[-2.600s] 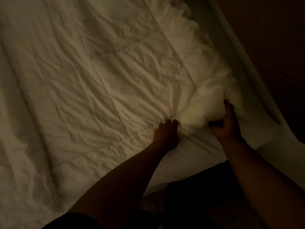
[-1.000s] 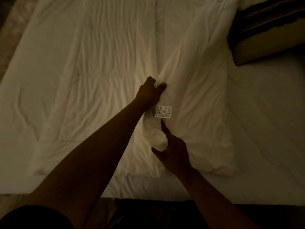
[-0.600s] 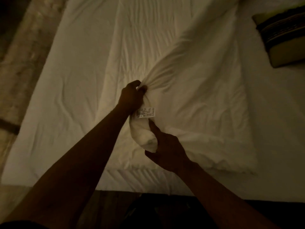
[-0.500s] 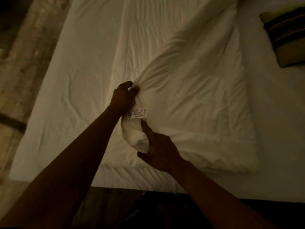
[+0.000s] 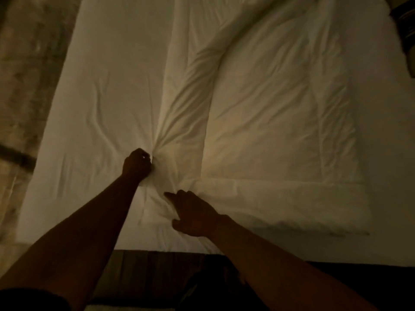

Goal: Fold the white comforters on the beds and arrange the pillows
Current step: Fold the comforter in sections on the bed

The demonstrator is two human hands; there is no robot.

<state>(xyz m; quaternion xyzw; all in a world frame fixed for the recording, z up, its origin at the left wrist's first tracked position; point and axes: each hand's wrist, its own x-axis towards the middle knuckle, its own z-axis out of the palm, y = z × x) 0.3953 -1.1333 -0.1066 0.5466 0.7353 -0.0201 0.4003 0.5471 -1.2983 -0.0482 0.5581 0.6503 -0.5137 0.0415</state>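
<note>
since half a second ago the bunched corner of the comforter has come down from between the hands and now lies on the bed. the comforter lies over the middle and right of the mattress, its near edge running along just short of the bed's near side. the left hand has moved down to the sheet and is closed in a fist, pinching the comforter's left edge, with creases fanning out from its grip. the right hand has let go of the corner; its fingers are spread and loose, forefinger pointing left, resting on the near left corner of the fabric. the small printed tag seen between the hands earlier is out of sight now, so no writing can be read. a dark striped pillow has slid to the far right edge of view.
</note>
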